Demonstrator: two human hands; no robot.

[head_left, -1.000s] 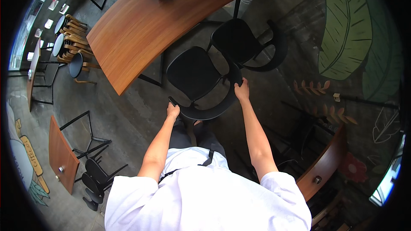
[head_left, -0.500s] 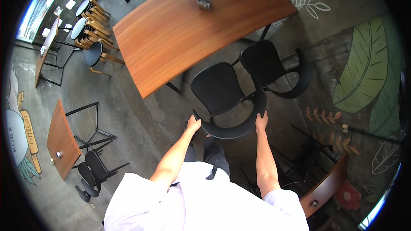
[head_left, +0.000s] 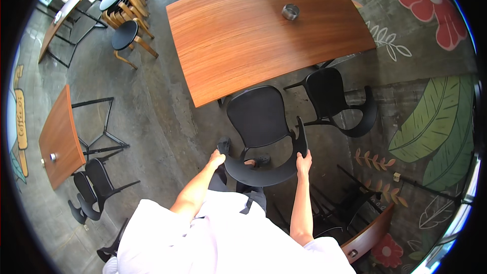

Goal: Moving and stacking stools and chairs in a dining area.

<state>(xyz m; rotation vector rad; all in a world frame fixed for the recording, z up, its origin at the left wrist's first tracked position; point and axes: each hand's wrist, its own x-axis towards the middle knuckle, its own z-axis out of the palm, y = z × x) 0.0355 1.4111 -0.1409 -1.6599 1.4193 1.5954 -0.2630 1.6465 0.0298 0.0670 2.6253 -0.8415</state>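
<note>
A black chair [head_left: 257,116] with a curved back and arm rail is in front of me, its seat toward the wooden table [head_left: 243,35]. My left hand [head_left: 217,159] grips the left end of the rail, and my right hand [head_left: 303,163] is closed round its right side. The seat's far edge lies close to the table's near edge; whether they touch I cannot tell. To the right stands a second black chair [head_left: 326,91], apart from the held one. The held chair's legs are mostly hidden.
A round metal ashtray [head_left: 290,12] sits on the table. Wooden stools with dark seats [head_left: 125,35] stand at the far left, some stacked. Nearer left is a smaller wooden table [head_left: 62,139] with black chairs [head_left: 99,178]. Another table [head_left: 369,233] and dark chairs are at the lower right.
The held chair has turned and moved away from the second chair, so a gap shows between them. My view has shifted; both hands still hold the rail.
</note>
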